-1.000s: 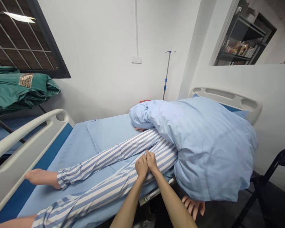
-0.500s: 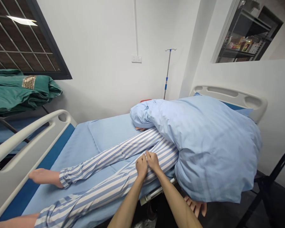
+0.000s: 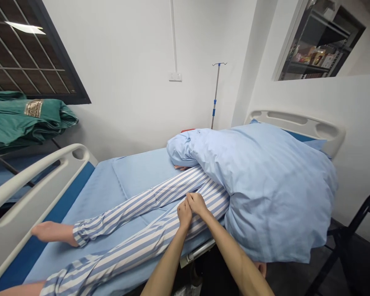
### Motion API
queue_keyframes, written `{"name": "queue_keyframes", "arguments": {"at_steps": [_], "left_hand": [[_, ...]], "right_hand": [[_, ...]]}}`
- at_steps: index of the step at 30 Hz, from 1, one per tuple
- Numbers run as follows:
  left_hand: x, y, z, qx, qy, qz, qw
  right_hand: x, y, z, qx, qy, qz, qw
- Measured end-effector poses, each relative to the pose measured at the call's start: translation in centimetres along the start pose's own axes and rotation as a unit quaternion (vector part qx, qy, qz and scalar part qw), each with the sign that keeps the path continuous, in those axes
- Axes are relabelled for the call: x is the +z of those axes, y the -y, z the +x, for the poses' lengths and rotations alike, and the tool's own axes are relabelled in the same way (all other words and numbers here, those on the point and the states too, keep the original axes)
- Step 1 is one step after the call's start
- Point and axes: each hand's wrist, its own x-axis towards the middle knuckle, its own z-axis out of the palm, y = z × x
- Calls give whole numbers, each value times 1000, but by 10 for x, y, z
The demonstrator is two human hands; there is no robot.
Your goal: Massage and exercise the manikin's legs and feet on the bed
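Observation:
A person lies on a hospital bed, wearing blue-and-white striped pyjama trousers (image 3: 135,230). A pale blue quilt (image 3: 274,193) covers their upper body and hides the head. My left hand (image 3: 184,214) and my right hand (image 3: 197,204) sit side by side on the near thigh, fingers closed on the striped cloth. A bare foot (image 3: 52,232) rests on the blue mattress (image 3: 92,197) at the lower left. The person's own hand (image 3: 181,167) shows at the quilt's far edge, and fingers (image 3: 262,268) barely show below its near edge.
A white bed rail (image 3: 33,185) runs along the left, and a white bed end (image 3: 296,122) stands behind the quilt. An IV pole (image 3: 216,94) stands by the wall. Folded green cloth (image 3: 24,117) lies at left, and a black chair (image 3: 354,218) stands at right.
My right hand has slid left, its fingers now against my left hand. The quilt's edge now covers most of the hanging fingers. The view has shifted slightly.

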Motion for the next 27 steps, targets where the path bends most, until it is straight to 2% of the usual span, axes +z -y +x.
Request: {"name": "queue_keyframes", "arguments": {"at_steps": [4,9,14,17,23,27], "left_hand": [[-2,1,-1,0,-6,-16,1000],[1,-9,4,-22,-1,-23,1000],[13,-20,9,-7,-19,-22,1000],[16,-17,7,-4,-15,10,1000],[15,-6,6,14,11,14,1000],[15,-4,6,34,15,44,998]], "right_hand": [[2,-7,0,-11,3,2,1000],[7,-20,-5,-4,-71,94,993],[7,-22,-4,12,-96,158,983],[6,-20,-1,24,-95,143,985],[-14,-11,4,-22,-12,0,1000],[-20,-16,2,-32,-27,-12,999]]}}
